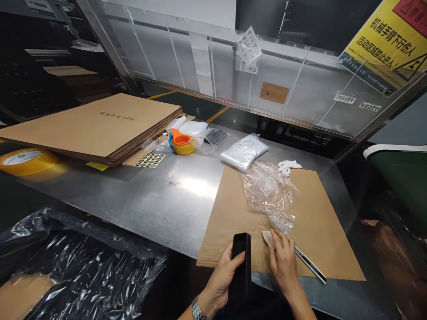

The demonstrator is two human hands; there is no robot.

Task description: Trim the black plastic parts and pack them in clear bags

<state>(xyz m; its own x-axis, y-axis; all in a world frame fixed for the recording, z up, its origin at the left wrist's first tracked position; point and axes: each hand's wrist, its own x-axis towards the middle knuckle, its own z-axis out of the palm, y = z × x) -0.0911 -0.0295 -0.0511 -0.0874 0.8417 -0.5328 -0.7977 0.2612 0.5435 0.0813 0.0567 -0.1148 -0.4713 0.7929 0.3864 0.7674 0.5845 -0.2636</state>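
Observation:
My left hand [223,275] grips a black rectangular object [240,266], like a phone or case, held upright at the near edge of the metal table [160,200]. My right hand [283,260] rests on a flat cardboard sheet [320,222], fingers closed on a small pale flat piece [267,237]. A thin black-and-white strip [312,265] lies under that hand and runs out to the right. A crumpled clear plastic bag [268,191] lies on the cardboard just beyond my fingers.
A stack of flat cartons [96,126] fills the far left. Near it are a sticker sheet [150,160], orange and yellow cups [181,142], a white packet [243,152], a white glove [288,166] and tape [25,161]. Black plastic wrap [83,266] lies at lower left.

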